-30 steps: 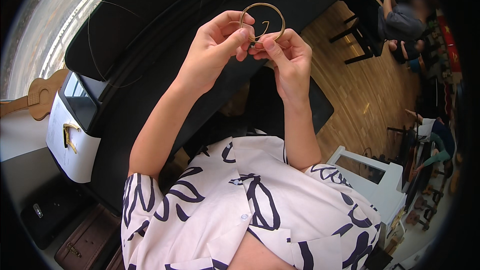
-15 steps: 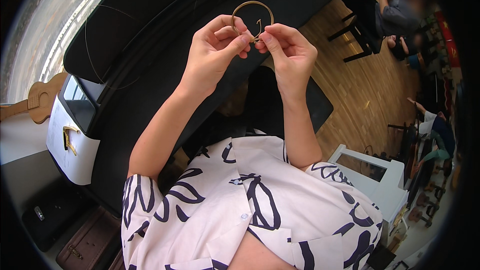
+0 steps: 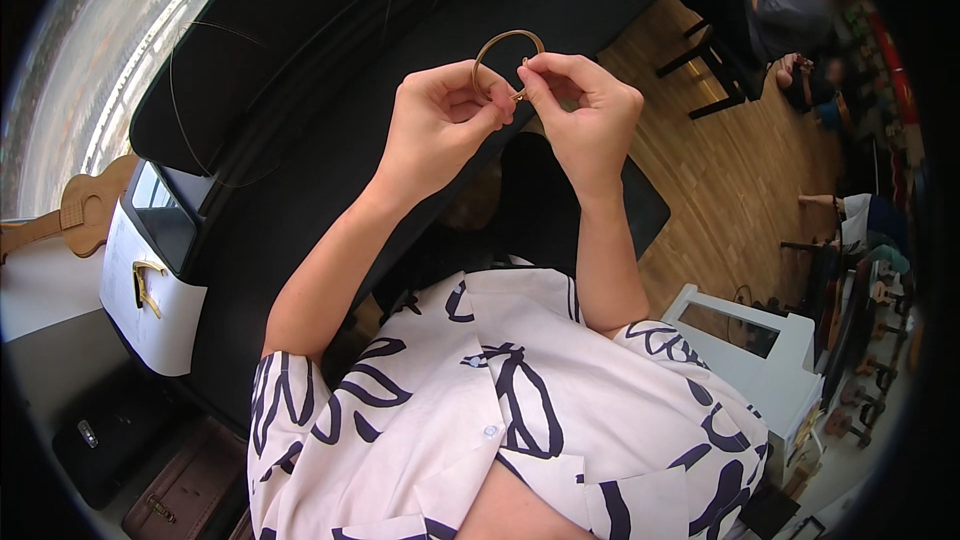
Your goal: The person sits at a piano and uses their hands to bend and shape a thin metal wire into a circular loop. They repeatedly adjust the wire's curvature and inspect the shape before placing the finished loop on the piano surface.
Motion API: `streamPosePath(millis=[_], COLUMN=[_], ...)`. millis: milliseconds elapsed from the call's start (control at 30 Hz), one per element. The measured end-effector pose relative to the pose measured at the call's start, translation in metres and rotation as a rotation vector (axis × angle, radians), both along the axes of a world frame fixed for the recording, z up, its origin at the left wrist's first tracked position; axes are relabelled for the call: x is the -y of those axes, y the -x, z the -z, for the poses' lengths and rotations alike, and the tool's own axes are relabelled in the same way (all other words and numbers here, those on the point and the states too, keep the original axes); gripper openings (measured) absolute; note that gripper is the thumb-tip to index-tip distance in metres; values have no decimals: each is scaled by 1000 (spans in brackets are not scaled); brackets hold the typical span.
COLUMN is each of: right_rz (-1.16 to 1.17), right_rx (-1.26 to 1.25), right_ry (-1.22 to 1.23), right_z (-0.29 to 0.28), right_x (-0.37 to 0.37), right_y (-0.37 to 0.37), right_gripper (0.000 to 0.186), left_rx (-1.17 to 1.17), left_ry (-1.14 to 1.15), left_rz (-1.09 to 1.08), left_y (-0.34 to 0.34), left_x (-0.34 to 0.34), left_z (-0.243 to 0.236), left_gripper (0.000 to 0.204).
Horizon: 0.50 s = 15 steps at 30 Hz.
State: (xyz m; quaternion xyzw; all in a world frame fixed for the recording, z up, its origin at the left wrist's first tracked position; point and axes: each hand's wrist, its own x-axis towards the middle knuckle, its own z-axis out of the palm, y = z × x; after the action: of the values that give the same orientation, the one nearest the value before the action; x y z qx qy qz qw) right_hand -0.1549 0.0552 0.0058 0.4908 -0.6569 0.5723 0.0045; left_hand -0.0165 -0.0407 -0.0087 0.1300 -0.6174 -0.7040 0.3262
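One long matte black surface point(image 3: 320, 140) crosses centre to upper frame; one white cloth shirt point(image 3: 430, 420) with dark looping print fills bottom centre; one smooth wood-plank floor point(image 3: 720, 180), right. One light-brown wooden guitar point(image 3: 95, 205), left edge; one curled white paper sheet point(image 3: 170, 330) below it. Two bare hands, upper centre: left hand point(image 3: 435, 130) closed on the lower left of one thin, round, bronze-coloured wire coil point(image 3: 508, 34); right hand point(image 3: 585, 125) pinching its right side, thumb against forefinger. One curved gold metal clip point(image 3: 150, 302) on paper.
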Motion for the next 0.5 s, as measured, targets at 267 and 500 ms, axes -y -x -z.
streamPosePath(millis=[267,500], right_rz=[-113,-93], right_rx=[269,192], right_ry=[15,-72], right_z=[8,3], right_x=[2,-2], right_y=[-3,1], right_gripper=[19,10], left_rx=[-70,-23], left_ry=[50,45], left_rz=[-59,-56], left_y=[4,5], left_x=[1,1], left_z=[14,12], left_gripper=[9,4])
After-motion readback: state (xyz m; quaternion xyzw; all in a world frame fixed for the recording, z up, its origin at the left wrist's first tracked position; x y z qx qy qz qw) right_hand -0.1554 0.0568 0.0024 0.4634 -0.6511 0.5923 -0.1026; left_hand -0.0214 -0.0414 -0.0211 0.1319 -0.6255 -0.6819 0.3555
